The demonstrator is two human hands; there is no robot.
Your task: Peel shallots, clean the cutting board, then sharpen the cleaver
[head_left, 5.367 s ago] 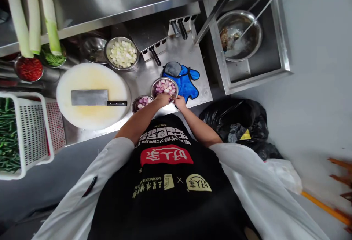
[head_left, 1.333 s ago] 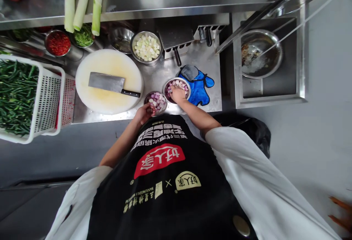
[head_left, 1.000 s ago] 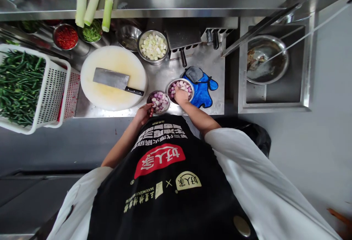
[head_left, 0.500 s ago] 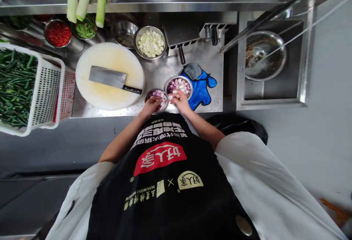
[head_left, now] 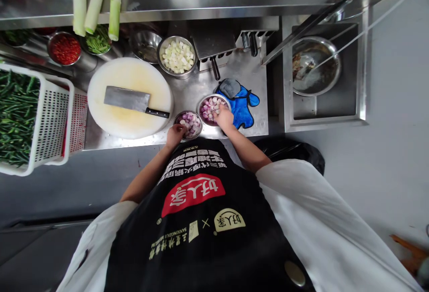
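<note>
Two steel bowls of purple and white shallots stand side by side near the counter's front edge. At the left rim of the smaller bowl is my left hand, its fingers curled together over the shallots. What they hold, if anything, is too small to make out. My right hand reaches into the right bowl, its fingers drawn together among the shallots there. The fingertips are partly hidden, so their contents do not show. Beside that bowl lies a blue and grey cloth.
A cleaver rests on a round white cutting board. Behind are a bowl of white cubes and a knife rack. Leeks overhang the shelf. Left stands a basket of green chillies; right, a sink.
My right hand has moved away from my left, into the right bowl. My left hand has drawn back to the left rim of the smaller bowl. The camera view has shifted slightly.
</note>
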